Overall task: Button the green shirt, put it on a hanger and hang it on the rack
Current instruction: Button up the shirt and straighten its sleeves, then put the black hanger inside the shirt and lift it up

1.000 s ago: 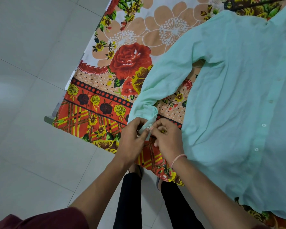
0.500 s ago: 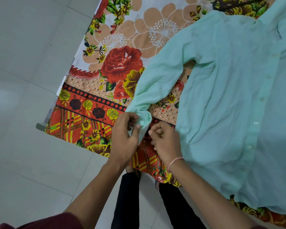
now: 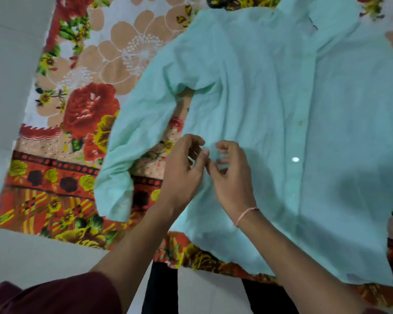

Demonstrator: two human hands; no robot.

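Floral cloth [image 3: 84,109] in red, orange and peach covers the surface, with pale floor [image 3: 9,64] at the left. At frame centre, the fingers of the left hand [image 3: 182,171] and right hand [image 3: 233,177] curl close together over the green shirt [image 3: 270,109]; blur hides whether they pinch fabric. The shirt lies spread across the right of the frame, its sleeve [image 3: 134,123] bending toward the lower left.

Mint green shirt [image 3: 247,82] with white buttons [image 3: 295,159], red, orange and yellow flowered bedsheet [image 3: 82,105], pink wrist thread [image 3: 245,215], maroon sleeve [image 3: 55,295]
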